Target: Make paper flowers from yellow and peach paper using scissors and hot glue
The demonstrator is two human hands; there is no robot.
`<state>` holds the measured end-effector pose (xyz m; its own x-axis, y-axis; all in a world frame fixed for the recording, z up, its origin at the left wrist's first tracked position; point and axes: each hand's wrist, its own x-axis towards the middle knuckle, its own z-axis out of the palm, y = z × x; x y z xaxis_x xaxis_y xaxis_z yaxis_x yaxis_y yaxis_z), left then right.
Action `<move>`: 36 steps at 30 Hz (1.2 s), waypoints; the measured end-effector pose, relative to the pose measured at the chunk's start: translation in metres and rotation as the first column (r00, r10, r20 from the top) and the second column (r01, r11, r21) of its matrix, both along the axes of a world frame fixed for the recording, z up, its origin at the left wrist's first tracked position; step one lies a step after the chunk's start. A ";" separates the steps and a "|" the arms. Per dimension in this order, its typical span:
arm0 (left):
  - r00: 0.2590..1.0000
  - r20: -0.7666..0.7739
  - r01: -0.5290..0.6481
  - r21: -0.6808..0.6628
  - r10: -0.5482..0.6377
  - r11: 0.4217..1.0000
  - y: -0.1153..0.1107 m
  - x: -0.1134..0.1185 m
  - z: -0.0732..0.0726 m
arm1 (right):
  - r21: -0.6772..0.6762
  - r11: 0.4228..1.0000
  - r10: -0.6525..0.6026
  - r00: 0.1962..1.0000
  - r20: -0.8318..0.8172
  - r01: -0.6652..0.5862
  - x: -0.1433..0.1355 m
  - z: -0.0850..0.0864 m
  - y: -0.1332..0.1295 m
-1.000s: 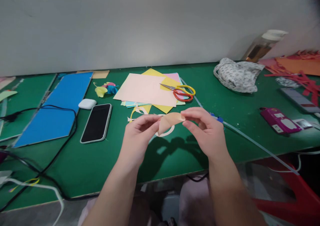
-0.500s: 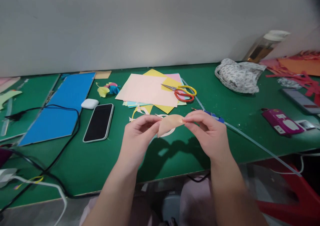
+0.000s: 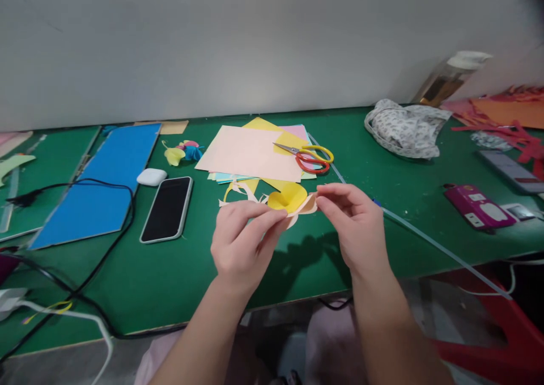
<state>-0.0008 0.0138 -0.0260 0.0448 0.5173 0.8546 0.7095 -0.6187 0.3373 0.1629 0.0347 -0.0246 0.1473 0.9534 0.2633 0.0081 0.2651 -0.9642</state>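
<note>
Where the yellow curled paper (image 3: pixel 289 197) was: at the centre of the frame, raised over the green tabletop (image 3: pixel 204 283), its hollow facing upward, with the peach paper (image 3: pixel 309 205) close along its lower right side.
Left hand (image 3: pixel 244 243): thumb and forefinger drawn together in a pinch at the base of the two papers.
Right hand (image 3: pixel 359 226): thumb and forefinger nearly meeting, their tips at the outer edge of the peach paper, apparently pinching it.
Join: the left fingers covered the base, so I could not tell whether the papers were fastened or merely pressed together.
Handling: such thin paper looked quick to crease; a light, steady pinch low down, with the right fingertips touching only the rim, seemed the sound way to keep the curve.
Scissors (image 3: pixel 298 152): on the paper stack (image 3: pixel 246 152), upper centre, blades pointing left; a forward reach called for care.
Translucent rod (image 3: pixel 425 237): it ran from behind the right hand to the lower right, past the table's edge, and limited movement on that side.
Phone (image 3: pixel 167 209): left of the left hand, apart from it, with green surface showing between.
Near edge: it crossed below the wrists; the space between the forearms looked easiest for small turns.
</note>
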 end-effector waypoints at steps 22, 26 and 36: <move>0.999 -0.044 -0.008 -0.048 0.005 0.999 0.003 0.004 -0.005 | 0.151 0.987 -0.085 0.976 0.201 0.055 -0.009 0.002 -0.009; 1.000 0.007 -0.017 -0.066 0.018 0.998 0.002 0.003 -0.006 | 0.087 0.995 -0.063 0.995 0.082 0.056 -0.009 0.003 -0.008; 0.999 0.000 -0.033 -0.053 0.033 0.998 0.001 0.003 -0.006 | 0.036 0.998 -0.047 0.997 0.060 0.045 -0.009 0.007 -0.008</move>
